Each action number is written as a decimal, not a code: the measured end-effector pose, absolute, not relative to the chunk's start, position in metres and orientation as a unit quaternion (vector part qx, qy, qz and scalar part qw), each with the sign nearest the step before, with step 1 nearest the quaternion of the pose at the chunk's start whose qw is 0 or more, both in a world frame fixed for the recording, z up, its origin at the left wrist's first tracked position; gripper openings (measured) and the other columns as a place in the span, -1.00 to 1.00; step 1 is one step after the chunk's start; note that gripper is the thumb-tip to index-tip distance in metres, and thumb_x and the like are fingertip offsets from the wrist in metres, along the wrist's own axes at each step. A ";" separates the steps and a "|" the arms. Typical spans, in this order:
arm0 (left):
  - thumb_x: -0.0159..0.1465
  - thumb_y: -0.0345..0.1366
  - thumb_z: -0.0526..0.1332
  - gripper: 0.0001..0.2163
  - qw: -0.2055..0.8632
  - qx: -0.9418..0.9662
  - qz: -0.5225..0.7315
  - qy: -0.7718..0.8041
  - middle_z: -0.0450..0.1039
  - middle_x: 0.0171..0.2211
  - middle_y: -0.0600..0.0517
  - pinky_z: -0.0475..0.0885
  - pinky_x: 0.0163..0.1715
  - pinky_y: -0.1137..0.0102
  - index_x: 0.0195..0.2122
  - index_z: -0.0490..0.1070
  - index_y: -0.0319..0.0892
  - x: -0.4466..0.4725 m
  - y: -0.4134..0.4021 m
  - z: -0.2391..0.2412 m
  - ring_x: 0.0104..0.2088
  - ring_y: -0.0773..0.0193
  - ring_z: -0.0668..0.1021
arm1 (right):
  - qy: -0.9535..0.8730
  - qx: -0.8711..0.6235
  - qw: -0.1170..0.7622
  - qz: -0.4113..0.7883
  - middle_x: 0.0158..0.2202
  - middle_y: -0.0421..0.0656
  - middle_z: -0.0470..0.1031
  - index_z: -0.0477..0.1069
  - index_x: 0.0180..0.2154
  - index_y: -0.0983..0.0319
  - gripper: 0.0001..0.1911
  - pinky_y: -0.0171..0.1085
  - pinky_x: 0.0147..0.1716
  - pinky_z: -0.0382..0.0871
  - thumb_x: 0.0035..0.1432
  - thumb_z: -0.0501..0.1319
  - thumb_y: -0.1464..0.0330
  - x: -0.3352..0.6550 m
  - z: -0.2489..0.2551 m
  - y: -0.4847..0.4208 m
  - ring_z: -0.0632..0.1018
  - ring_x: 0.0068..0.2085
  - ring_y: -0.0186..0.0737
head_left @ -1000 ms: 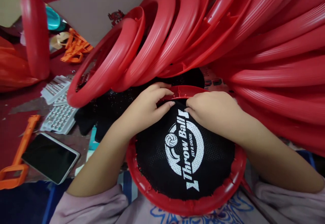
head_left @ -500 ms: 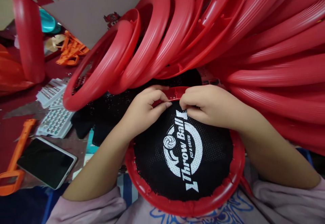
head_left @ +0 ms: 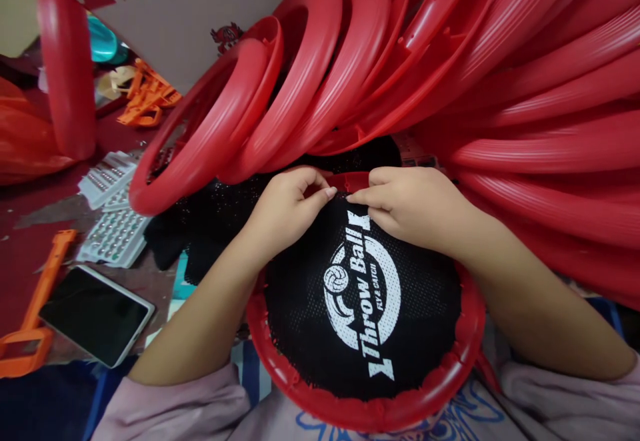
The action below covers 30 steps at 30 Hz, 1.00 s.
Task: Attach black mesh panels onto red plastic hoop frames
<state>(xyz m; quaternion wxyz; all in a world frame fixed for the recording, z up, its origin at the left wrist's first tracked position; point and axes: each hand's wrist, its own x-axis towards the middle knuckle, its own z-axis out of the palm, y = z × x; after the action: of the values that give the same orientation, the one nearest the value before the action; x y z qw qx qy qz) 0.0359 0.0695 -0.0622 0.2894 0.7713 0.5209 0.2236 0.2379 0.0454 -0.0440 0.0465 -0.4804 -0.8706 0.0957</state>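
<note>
A red plastic ring (head_left: 280,361) rests against my lap with a black mesh net (head_left: 300,294) stretched across it, printed in white with "Throw Ball". My left hand (head_left: 287,211) and my right hand (head_left: 415,204) meet at the ring's far edge. Both pinch the top edge of the net with fingertips almost touching, right at the rim.
A big stack of red rings (head_left: 450,81) leans overhead and to the right. Loose black mesh (head_left: 210,221) lies behind the ring. At left lie a phone (head_left: 95,314), grey trays of small parts (head_left: 113,228), orange plastic pieces (head_left: 145,98) and an orange handle (head_left: 35,321).
Both hands have drawn closer together at the far rim, going from fingers lying along the edge to a tight pinch on the net.
</note>
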 end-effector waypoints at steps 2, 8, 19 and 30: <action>0.21 -0.22 0.19 -0.82 0.282 0.771 0.222 0.526 0.53 -0.40 0.04 0.34 -0.32 0.40 -0.44 0.44 -0.22 0.036 0.070 -0.062 -0.37 0.27 0.51 | -0.871 -0.480 0.044 0.090 -0.28 -0.15 0.52 0.57 -0.03 0.08 -0.62 -0.26 -0.50 -0.01 0.27 0.04 0.37 0.237 -0.044 0.045 0.48 -0.32 -0.23; 0.20 -0.22 0.21 -0.81 0.263 0.767 0.214 0.546 0.53 -0.40 0.01 0.36 -0.32 0.38 -0.47 0.44 -0.23 0.039 0.073 -0.064 -0.35 0.23 0.53 | -0.867 -0.487 0.040 0.097 -0.26 -0.15 0.54 0.57 -0.03 0.08 -0.61 -0.25 -0.50 0.01 0.25 0.05 0.38 0.236 -0.044 0.045 0.50 -0.33 -0.20; 0.20 -0.30 0.19 -0.86 0.241 0.773 0.213 0.547 0.57 -0.27 -0.03 0.44 -0.18 0.34 -0.42 0.47 -0.24 0.040 0.072 -0.066 -0.26 0.21 0.56 | -0.846 -0.466 0.177 0.187 -0.35 -0.15 0.60 0.63 -0.22 0.25 -0.69 -0.31 -0.25 0.32 0.09 0.14 0.51 0.249 -0.048 0.058 0.55 -0.30 -0.26; 0.25 -0.25 0.16 -0.84 0.244 0.783 0.250 0.514 0.54 -0.26 -0.02 0.44 -0.23 0.36 -0.32 0.47 -0.22 0.037 0.069 -0.072 -0.26 0.22 0.55 | -0.766 -0.581 0.164 0.220 -0.45 -0.15 0.57 0.59 -0.38 0.27 -0.83 -0.30 -0.40 0.24 0.12 0.20 0.42 0.243 -0.044 0.054 0.49 -0.41 -0.28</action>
<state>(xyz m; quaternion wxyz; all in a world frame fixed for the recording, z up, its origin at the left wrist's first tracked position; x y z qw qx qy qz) 0.0372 0.0688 -0.0717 0.2443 0.7832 0.5144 0.2497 0.2431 0.0543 -0.0437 0.1640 -0.5814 -0.7659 0.2201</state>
